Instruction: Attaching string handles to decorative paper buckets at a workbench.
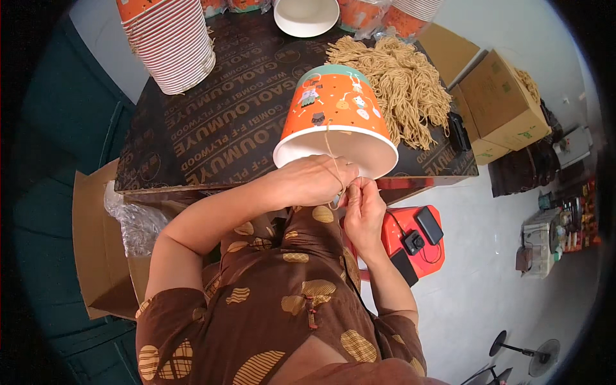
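Observation:
An orange paper bucket [340, 102] with a green base band and printed figures lies on its side on the table, its white mouth toward me. A thin tan cord [330, 141] comes from the bucket's side near the rim and runs down over the back of my left hand [311, 181]. My left hand is closed at the rim with its fingertips on the cord. Right beside it, my right hand [364, 208] pinches the cord just below the rim. The hands nearly touch, and the fingertips partly hide the cord between them.
A heap of tan cords [404, 90] lies right of the bucket on the dark plywood table [212, 128]. Nested buckets [170, 48] stand at the left, a white-lined bucket [307, 18] at the back. A red stool [423, 256] bears small devices; an open carton [96, 250] sits left.

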Demonstrator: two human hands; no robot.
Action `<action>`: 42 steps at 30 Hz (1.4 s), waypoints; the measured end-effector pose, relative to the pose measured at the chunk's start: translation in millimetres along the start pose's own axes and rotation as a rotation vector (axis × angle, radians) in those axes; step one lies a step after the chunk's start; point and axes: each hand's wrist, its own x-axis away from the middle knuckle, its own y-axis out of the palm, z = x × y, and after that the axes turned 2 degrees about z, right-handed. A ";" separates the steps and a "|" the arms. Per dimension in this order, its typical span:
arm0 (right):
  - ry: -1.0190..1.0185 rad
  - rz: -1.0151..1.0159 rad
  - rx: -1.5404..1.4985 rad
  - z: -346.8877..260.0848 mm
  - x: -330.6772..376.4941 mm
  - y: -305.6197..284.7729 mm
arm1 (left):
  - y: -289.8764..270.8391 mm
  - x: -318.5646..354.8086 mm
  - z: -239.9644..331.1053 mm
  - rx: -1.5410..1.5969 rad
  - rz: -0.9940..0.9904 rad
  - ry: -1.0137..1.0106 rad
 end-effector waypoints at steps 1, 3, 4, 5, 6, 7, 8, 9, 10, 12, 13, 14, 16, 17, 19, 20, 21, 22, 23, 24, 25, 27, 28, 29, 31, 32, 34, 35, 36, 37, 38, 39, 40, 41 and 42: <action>-0.011 -0.002 0.009 0.8 0.6 0.4 | -1.0 -0.8 0.0 -0.019 -0.016 0.000; -0.021 -0.003 0.018 1.7 0.9 0.8 | -3.2 -2.0 0.1 -0.040 -0.034 0.001; -0.018 -0.009 0.016 1.9 0.6 1.0 | -4.8 -2.1 0.3 -0.027 -0.037 0.015; -0.015 -0.015 0.015 2.0 0.4 1.1 | -5.7 -2.1 0.4 -0.013 -0.039 0.029; -0.015 -0.014 0.014 1.8 0.2 1.0 | -5.2 -2.5 -0.4 -0.014 -0.040 0.029; -0.032 -0.015 0.031 1.3 -0.2 0.7 | -4.0 -3.1 -1.8 0.001 -0.047 0.025; -0.049 -0.016 0.046 1.0 -0.4 0.6 | -3.2 -3.4 -2.9 0.015 -0.054 0.020; -0.049 -0.016 0.045 1.2 -0.1 0.9 | -3.1 -3.3 -3.5 0.014 -0.054 0.020; -0.065 -0.010 0.079 1.6 0.4 1.5 | -3.0 -3.1 -4.0 -0.001 -0.045 0.035; -0.081 -0.004 0.113 3.2 0.4 2.3 | -2.0 -3.0 -4.6 -0.017 -0.036 0.051; -0.113 0.003 0.139 4.5 0.1 2.8 | -0.9 -2.7 -4.5 -0.072 -0.018 0.040; -0.144 0.010 0.166 6.1 0.0 3.3 | 0.1 -2.8 -4.8 -0.127 -0.001 0.029; -0.162 0.009 0.167 10.8 0.9 5.3 | 1.4 -3.6 -6.2 -0.153 -0.016 0.006; -0.179 0.006 0.167 11.9 1.6 6.2 | 2.3 -3.5 -7.0 -0.179 -0.030 -0.020; -0.180 0.015 0.159 11.5 0.6 7.2 | 4.6 -4.1 -9.5 -0.159 -0.043 -0.061; -0.179 0.028 0.152 11.7 -0.1 7.4 | 3.7 -5.2 -8.9 -0.139 -0.056 -0.097; -0.178 0.030 0.153 11.4 -0.3 7.3 | 2.2 -5.8 -7.2 -0.139 -0.058 -0.095; -0.163 0.036 0.136 10.3 -0.5 6.9 | -0.3 -6.1 -4.2 -0.060 -0.080 -0.185; -0.149 0.041 0.117 9.0 -0.7 6.8 | -2.3 -6.1 -2.0 0.020 -0.100 -0.277; -0.148 0.041 0.117 7.5 -0.6 7.2 | -1.9 -5.5 -2.9 0.020 -0.101 -0.277; -0.151 0.037 0.079 5.7 -0.1 8.0 | -1.4 -4.3 -4.8 0.087 -0.075 -0.288; -0.152 0.032 0.040 4.4 2.0 9.5 | -0.7 -3.8 -5.9 0.155 -0.050 -0.300; -0.150 0.028 0.031 4.4 3.1 10.0 | -1.0 -4.8 -6.3 0.181 -0.057 -0.320; -0.147 0.025 0.022 4.0 4.2 10.5 | -1.4 -5.3 -6.5 0.207 -0.064 -0.339; -0.143 0.016 0.019 3.5 6.5 11.6 | 1.1 -5.3 -9.3 0.236 -0.056 -0.347; -0.139 0.009 0.016 3.8 7.5 11.9 | 2.0 -5.5 -10.5 0.265 -0.048 -0.353; -0.143 0.004 0.017 7.8 10.7 13.4 | 0.9 -5.4 -10.8 0.277 -0.062 -0.350; -0.148 -0.001 0.018 10.4 12.1 14.2 | 0.5 -5.0 -10.8 0.289 -0.075 -0.348; -0.147 -0.001 0.018 12.6 12.4 14.7 | 0.6 -4.6 -11.4 0.289 -0.075 -0.348; -0.173 0.005 0.045 14.9 12.3 14.9 | 1.3 -4.1 -12.4 0.296 -0.070 -0.340; -0.199 0.011 0.072 17.4 12.1 15.4 | 1.9 -3.6 -13.5 0.303 -0.063 -0.332; -0.200 0.011 0.071 20.7 12.1 16.1 | 2.2 -3.3 -14.7 0.302 -0.062 -0.333; -0.254 0.025 0.115 24.5 11.9 17.0 | 2.6 -3.1 -15.9 0.333 -0.079 -0.357; -0.309 0.040 0.159 27.5 11.7 17.5 | 3.1 -3.0 -17.2 0.363 -0.095 -0.382; -0.310 0.039 0.158 29.5 11.6 17.8 | 3.8 -2.1 -18.7 0.363 -0.093 -0.383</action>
